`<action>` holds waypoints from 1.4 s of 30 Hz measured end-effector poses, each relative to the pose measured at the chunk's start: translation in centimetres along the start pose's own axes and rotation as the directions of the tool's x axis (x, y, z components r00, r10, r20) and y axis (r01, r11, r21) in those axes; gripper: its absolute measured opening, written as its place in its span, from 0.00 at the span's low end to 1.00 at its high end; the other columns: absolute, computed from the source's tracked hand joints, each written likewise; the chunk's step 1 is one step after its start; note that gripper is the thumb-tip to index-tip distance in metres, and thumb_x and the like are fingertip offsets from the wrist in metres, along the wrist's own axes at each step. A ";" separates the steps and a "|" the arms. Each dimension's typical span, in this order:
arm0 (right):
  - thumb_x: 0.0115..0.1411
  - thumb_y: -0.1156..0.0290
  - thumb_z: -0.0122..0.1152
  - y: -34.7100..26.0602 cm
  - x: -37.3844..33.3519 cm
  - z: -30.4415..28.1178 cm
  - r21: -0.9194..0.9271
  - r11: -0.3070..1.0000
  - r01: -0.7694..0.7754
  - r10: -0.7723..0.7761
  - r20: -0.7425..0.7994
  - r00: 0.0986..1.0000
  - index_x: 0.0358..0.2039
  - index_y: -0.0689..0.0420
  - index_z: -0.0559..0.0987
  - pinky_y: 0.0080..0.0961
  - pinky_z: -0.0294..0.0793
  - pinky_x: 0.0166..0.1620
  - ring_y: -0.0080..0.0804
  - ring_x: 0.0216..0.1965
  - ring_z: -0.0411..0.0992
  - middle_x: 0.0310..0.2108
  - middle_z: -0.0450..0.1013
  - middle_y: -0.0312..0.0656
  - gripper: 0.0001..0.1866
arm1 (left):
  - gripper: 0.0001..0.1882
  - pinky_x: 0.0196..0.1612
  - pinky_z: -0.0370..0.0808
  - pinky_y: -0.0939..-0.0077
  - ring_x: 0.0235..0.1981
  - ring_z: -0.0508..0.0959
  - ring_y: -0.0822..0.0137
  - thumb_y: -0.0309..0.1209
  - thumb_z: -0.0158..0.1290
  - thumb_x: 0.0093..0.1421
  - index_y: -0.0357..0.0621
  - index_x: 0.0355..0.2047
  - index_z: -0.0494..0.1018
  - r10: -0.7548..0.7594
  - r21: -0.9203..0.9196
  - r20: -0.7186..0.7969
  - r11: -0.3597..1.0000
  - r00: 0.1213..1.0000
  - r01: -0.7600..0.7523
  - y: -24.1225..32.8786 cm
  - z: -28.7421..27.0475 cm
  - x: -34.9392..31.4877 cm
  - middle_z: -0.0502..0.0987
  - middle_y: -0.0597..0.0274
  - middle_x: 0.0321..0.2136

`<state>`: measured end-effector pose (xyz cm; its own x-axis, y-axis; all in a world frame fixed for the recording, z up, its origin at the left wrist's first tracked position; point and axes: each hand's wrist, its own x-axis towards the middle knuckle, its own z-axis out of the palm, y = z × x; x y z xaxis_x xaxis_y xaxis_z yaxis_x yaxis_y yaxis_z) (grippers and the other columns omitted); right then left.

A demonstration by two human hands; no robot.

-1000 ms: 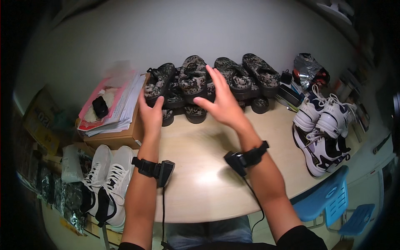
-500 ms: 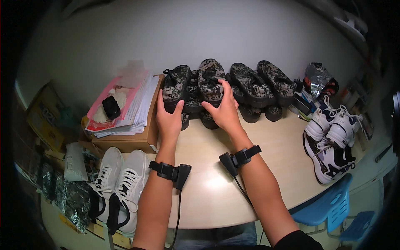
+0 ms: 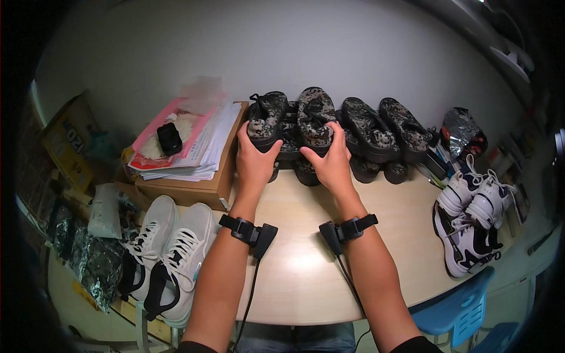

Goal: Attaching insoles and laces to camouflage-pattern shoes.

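Note:
Camouflage-patterned shoes in black and grey stand stacked in a row by the wall. My left hand (image 3: 256, 165) is closed around the heel of the leftmost upper shoe (image 3: 269, 113), thumb on its right side. My right hand (image 3: 333, 165) grips the heel of the neighbouring upper shoe (image 3: 316, 109) between thumb and fingers. Both shoes rest on top of other shoes, with their toes pointing to the wall. To the right sit two more upper camouflage shoes, one (image 3: 366, 117) beside the other (image 3: 404, 120). Lower shoes, such as one dark shoe (image 3: 364, 170), are partly hidden underneath.
Left of the stack is a cardboard box (image 3: 182, 191) topped with papers (image 3: 212, 144) and a small black object (image 3: 169, 139). Grey-white sneakers (image 3: 187, 247) stand at the left. White-and-black sneakers (image 3: 465, 229) are piled on the table (image 3: 294, 282) at the right, near a blue chair (image 3: 456, 315).
The whole view has shifted, so the scene sits farther right. Both hands stay on the same two shoes, and the right fingers sit slightly lower on the heel.

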<state>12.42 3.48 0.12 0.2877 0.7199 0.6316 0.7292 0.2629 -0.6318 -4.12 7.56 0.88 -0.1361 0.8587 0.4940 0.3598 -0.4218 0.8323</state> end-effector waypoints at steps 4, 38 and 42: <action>0.45 0.57 0.72 0.2 -0.1 0.2 0.035 0.999 0.010 -0.008 -0.036 0.999 0.57 0.55 0.60 0.47 0.51 0.60 0.50 0.63 0.54 0.62 0.54 0.56 0.42 | 0.40 0.58 0.63 0.57 0.53 0.69 0.45 0.33 0.67 0.43 0.42 0.56 0.61 0.284 0.177 -0.097 0.948 0.954 -0.264 -1.2 0.2 -0.2 0.69 0.45 0.52; 0.62 0.62 0.52 3.5 -8.2 -11.5 0.863 -0.079 -0.498 0.587 0.444 0.677 0.39 0.58 0.76 0.36 0.75 0.45 0.38 0.38 0.75 0.37 0.76 0.44 0.13 | 0.22 0.49 0.73 0.57 0.40 0.77 0.56 0.47 0.40 0.63 0.41 0.39 0.74 -0.451 -0.718 0.649 -0.095 0.613 0.690 0.4 -3.4 -9.8 0.78 0.53 0.39; 0.61 0.69 0.54 4.5 -9.3 -9.5 0.872 0.018 -0.490 0.630 0.371 0.683 0.39 0.56 0.75 0.29 0.74 0.42 0.30 0.37 0.73 0.37 0.74 0.39 0.08 | 0.20 0.48 0.73 0.58 0.40 0.77 0.56 0.42 0.41 0.61 0.40 0.38 0.75 -0.479 -0.708 0.635 -0.049 0.605 0.705 -2.3 -3.0 -9.5 0.79 0.54 0.37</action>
<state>18.93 -8.12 -4.39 0.4252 0.8953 -0.1332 -0.6693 0.2119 -0.7121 -6.41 -0.46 -4.98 0.3318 0.9069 -0.2597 -0.7668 0.4196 0.4858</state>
